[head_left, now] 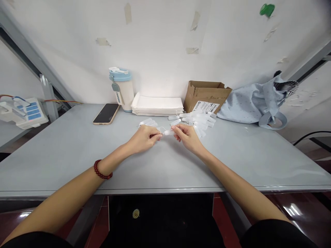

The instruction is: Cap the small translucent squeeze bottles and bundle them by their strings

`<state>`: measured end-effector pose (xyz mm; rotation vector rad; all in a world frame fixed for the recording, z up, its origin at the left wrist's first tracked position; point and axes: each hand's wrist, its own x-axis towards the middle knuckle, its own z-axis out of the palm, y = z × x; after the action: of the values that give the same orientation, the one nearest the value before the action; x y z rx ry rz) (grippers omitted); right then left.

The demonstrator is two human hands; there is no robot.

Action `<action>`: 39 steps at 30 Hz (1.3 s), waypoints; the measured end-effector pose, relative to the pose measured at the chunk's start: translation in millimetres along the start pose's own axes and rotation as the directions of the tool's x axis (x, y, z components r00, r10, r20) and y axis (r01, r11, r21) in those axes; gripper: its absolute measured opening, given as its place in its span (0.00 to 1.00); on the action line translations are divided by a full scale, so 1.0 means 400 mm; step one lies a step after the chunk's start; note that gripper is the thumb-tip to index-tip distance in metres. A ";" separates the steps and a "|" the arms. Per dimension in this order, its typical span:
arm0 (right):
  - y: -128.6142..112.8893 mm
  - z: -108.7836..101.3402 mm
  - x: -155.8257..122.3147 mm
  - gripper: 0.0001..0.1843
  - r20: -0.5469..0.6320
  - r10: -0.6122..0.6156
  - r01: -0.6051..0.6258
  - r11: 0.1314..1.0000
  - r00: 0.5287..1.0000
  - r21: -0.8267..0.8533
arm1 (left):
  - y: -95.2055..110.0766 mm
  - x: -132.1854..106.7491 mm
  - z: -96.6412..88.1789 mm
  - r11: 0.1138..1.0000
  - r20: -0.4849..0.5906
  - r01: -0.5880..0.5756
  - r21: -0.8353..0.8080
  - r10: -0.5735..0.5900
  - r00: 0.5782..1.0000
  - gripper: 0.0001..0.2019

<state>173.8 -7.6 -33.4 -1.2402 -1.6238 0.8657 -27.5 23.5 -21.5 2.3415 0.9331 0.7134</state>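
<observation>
My left hand point(144, 138) and my right hand point(186, 137) meet over the middle of the grey table point(77, 151). Both pinch a small white plastic piece point(167, 132) held between their fingertips, with a thin white loop at its left end. My left wrist wears a red bead bracelet point(101, 170). Just behind my right hand lies a pile of several similar white plastic pieces point(199, 120). A few more white pieces point(148, 122) lie behind my left hand.
Along the wall stand a blue-lidded tumbler point(122, 89), a stack of white paper bags point(156, 105), an open cardboard box point(207, 94) and a light blue cloth bag point(254, 102). A phone point(106, 113) lies face up at left. A device with blue buttons point(24, 113) sits far left.
</observation>
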 end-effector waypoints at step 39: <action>-0.010 -0.008 0.000 0.23 0.063 0.071 -0.072 0.997 0.995 0.027 | -0.011 -0.001 0.007 0.976 -0.105 -0.194 0.096 0.204 0.973 0.10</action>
<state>175.6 -8.7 -28.6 -1.2686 -1.6182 0.9780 -28.0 25.2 -26.4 2.5165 0.7966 0.9121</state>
